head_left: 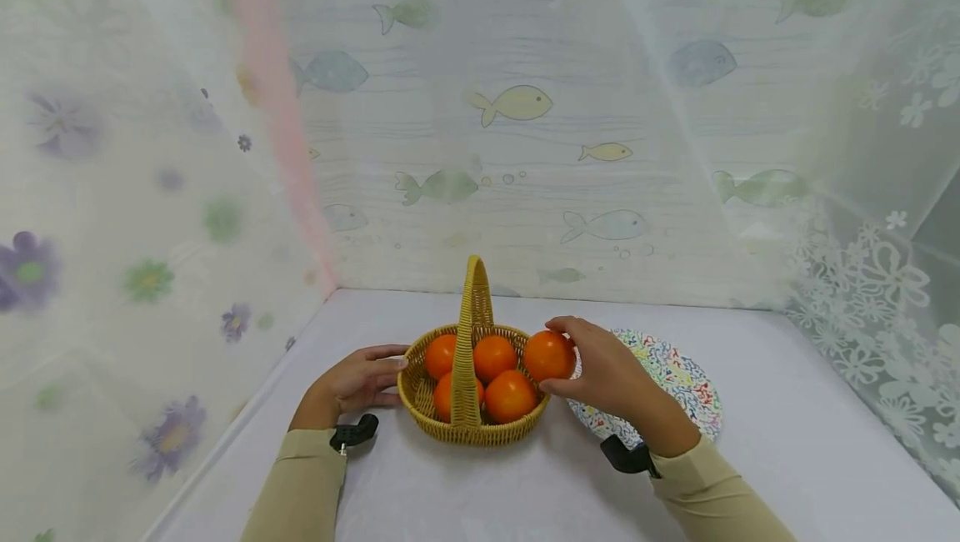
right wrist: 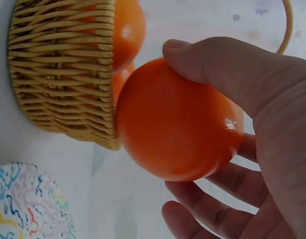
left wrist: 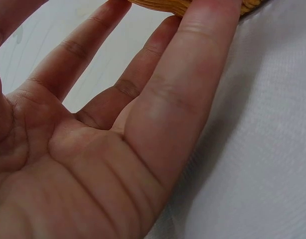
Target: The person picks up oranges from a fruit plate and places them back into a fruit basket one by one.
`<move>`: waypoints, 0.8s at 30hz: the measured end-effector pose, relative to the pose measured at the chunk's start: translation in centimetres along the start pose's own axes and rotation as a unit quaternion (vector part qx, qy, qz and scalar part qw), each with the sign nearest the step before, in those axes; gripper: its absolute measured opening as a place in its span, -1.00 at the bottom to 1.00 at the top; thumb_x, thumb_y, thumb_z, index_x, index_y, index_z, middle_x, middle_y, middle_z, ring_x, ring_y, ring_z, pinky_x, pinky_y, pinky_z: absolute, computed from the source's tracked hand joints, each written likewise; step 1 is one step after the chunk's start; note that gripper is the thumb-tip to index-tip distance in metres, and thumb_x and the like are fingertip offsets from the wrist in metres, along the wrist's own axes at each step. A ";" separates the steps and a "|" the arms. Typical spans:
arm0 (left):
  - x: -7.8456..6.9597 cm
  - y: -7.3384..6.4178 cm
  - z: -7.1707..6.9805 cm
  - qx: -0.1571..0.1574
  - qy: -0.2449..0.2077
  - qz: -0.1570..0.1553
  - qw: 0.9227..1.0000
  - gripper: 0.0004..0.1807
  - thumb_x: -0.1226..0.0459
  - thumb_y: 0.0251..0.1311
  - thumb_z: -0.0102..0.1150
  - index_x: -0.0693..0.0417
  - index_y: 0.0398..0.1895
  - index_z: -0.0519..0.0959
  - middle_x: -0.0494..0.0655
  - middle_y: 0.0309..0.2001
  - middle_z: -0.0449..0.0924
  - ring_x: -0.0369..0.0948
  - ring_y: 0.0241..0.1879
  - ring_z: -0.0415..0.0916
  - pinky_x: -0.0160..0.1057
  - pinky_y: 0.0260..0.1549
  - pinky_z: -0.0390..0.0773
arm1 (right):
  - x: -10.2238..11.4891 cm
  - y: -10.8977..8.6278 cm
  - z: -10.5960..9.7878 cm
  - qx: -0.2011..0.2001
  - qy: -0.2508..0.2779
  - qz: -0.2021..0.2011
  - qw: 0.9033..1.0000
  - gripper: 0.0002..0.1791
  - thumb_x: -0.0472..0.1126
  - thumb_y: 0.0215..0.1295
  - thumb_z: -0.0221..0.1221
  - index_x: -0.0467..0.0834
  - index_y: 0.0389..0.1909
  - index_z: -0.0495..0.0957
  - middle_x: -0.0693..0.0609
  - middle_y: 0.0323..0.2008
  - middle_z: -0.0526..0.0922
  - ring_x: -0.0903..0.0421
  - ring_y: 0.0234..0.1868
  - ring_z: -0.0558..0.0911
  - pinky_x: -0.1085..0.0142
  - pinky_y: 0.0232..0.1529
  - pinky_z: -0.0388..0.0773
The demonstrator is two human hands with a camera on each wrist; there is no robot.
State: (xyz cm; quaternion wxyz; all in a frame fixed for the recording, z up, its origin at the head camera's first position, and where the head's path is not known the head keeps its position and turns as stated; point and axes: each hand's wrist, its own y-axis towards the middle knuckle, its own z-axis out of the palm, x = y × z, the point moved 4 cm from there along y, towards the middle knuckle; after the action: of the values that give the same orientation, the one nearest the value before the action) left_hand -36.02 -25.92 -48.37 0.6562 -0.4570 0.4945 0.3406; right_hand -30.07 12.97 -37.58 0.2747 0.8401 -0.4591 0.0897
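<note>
A yellow wicker basket (head_left: 480,434) with a tall arched handle stands on the table with several round, smooth oranges (head_left: 511,396) inside. At its right rim my right hand (head_left: 607,371) holds another orange (right wrist: 178,122), thumb on one side and fingers on the other. In the right wrist view this orange is beside the basket's rim (right wrist: 110,99), at the level of the opening. My left hand (head_left: 363,379) is at the basket's left side, fingers extended and fingertips at the wicker. The left wrist view shows its palm (left wrist: 83,184) with nothing in it.
A round plate (head_left: 701,383) with a multicoloured squiggle pattern lies to the basket's right, partly behind my right hand and forearm. The table (head_left: 480,500) has a white cover. Sheer curtains with fish and flowers (head_left: 517,104) hang behind and at both sides.
</note>
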 end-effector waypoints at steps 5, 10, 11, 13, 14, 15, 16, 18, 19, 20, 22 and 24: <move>0.0 0.0 0.0 0.004 0.001 0.001 1.000 -0.31 0.20 0.43 0.27 0.16 0.55 0.29 -0.01 0.17 0.68 -0.08 0.07 0.69 0.06 0.01 0.71 | -0.5 0.1 0.9 -0.018 0.018 0.014 1.000 -0.14 0.13 -0.02 0.61 -0.03 0.28 0.44 0.08 0.13 0.63 0.13 -0.03 0.61 0.20 -0.03 0.70; 0.0 0.2 -0.1 0.007 0.005 -0.005 1.000 -0.31 0.19 0.45 0.25 0.14 0.56 0.27 -0.03 0.16 0.69 -0.08 0.06 0.70 0.05 0.01 0.71 | -0.6 0.2 1.5 -0.037 0.025 -0.002 0.999 -0.17 0.10 0.02 0.60 -0.03 0.29 0.47 0.07 0.19 0.58 0.13 0.02 0.58 0.18 0.01 0.71; 0.0 0.1 -0.1 0.006 0.005 -0.005 1.000 -0.31 0.19 0.45 0.24 0.14 0.56 0.26 -0.03 0.15 0.69 -0.08 0.06 0.70 0.05 0.01 0.71 | -0.6 0.2 1.6 -0.040 0.024 -0.006 0.999 -0.17 0.09 0.03 0.59 -0.04 0.30 0.47 0.07 0.20 0.57 0.13 0.03 0.59 0.18 0.02 0.71; 0.0 0.2 -0.2 0.005 0.006 -0.006 1.000 -0.32 0.20 0.46 0.23 0.14 0.56 0.27 -0.04 0.15 0.69 -0.09 0.06 0.69 0.05 0.01 0.71 | -0.6 0.2 1.6 -0.045 0.021 -0.010 0.999 -0.19 0.07 0.05 0.59 -0.04 0.31 0.48 0.07 0.22 0.57 0.12 0.05 0.59 0.18 0.04 0.71; -0.1 0.2 -0.2 0.005 0.006 -0.007 1.000 -0.32 0.20 0.46 0.23 0.13 0.56 0.27 -0.05 0.14 0.69 -0.09 0.06 0.69 0.06 0.01 0.71 | -0.6 0.2 1.7 -0.047 0.019 -0.011 0.999 -0.19 0.06 0.06 0.58 -0.04 0.32 0.48 0.07 0.22 0.57 0.12 0.06 0.60 0.17 0.05 0.70; -0.1 0.2 -0.2 0.004 0.006 -0.006 1.000 -0.32 0.19 0.45 0.24 0.13 0.55 0.28 -0.05 0.14 0.70 -0.09 0.06 0.70 0.06 0.01 0.71 | -0.7 0.2 1.7 -0.048 0.018 -0.011 0.999 -0.20 0.05 0.07 0.58 -0.04 0.33 0.49 0.07 0.23 0.57 0.11 0.07 0.60 0.15 0.07 0.70; -0.1 0.2 -0.2 0.005 0.007 -0.006 1.000 -0.33 0.19 0.45 0.24 0.13 0.55 0.29 -0.05 0.14 0.69 -0.09 0.06 0.69 0.06 0.02 0.71 | -0.7 0.3 1.7 -0.048 0.017 -0.011 0.999 -0.20 0.05 0.08 0.57 -0.04 0.34 0.49 0.07 0.24 0.57 0.10 0.09 0.61 0.14 0.09 0.69; 0.0 0.2 -0.2 0.005 0.005 -0.008 1.000 -0.34 0.19 0.45 0.25 0.12 0.54 0.31 -0.05 0.14 0.70 -0.09 0.06 0.69 0.07 0.02 0.70 | -0.7 0.2 1.9 -0.046 0.012 -0.013 0.999 -0.19 0.05 0.11 0.56 -0.03 0.37 0.48 0.07 0.26 0.57 0.07 0.17 0.62 0.11 0.15 0.67; 0.0 0.2 -0.2 0.005 0.004 -0.009 1.000 -0.34 0.19 0.45 0.25 0.12 0.53 0.32 -0.06 0.14 0.70 -0.09 0.06 0.70 0.07 0.02 0.70 | -0.8 0.2 2.0 -0.043 0.009 -0.015 0.999 -0.19 0.05 0.12 0.54 -0.03 0.39 0.47 0.08 0.28 0.56 0.05 0.20 0.62 0.09 0.17 0.66; 0.0 0.2 -0.2 0.006 0.004 -0.009 1.000 -0.35 0.18 0.45 0.25 0.12 0.53 0.32 -0.05 0.14 0.70 -0.09 0.06 0.70 0.08 0.02 0.71 | -0.8 0.2 2.1 -0.040 0.006 -0.017 0.999 -0.18 0.05 0.14 0.53 -0.03 0.41 0.46 0.08 0.29 0.56 0.03 0.24 0.61 0.08 0.20 0.64; 0.1 0.2 -0.2 0.007 0.000 -0.012 1.000 -0.35 0.19 0.44 0.25 0.12 0.53 0.33 -0.05 0.14 0.70 -0.09 0.06 0.70 0.09 0.02 0.70 | -0.8 0.2 2.3 -0.033 0.002 -0.023 0.999 -0.17 0.05 0.17 0.51 -0.02 0.45 0.43 0.08 0.32 0.55 0.01 0.30 0.60 0.06 0.23 0.62; 0.0 0.2 -0.2 0.007 -0.001 -0.012 1.000 -0.35 0.19 0.44 0.26 0.11 0.53 0.33 -0.05 0.14 0.70 -0.08 0.06 0.70 0.10 0.02 0.70 | -0.7 0.2 2.4 -0.029 -0.001 -0.029 0.999 -0.16 0.04 0.18 0.50 0.00 0.47 0.41 0.08 0.34 0.55 0.00 0.33 0.59 0.05 0.26 0.60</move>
State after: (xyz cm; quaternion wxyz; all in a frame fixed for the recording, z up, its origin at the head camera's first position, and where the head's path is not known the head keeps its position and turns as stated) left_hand -36.29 -26.04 -48.47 0.6643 -0.4579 0.4904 0.3295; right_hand -30.86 12.10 -39.82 0.3010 0.8449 -0.4370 0.0669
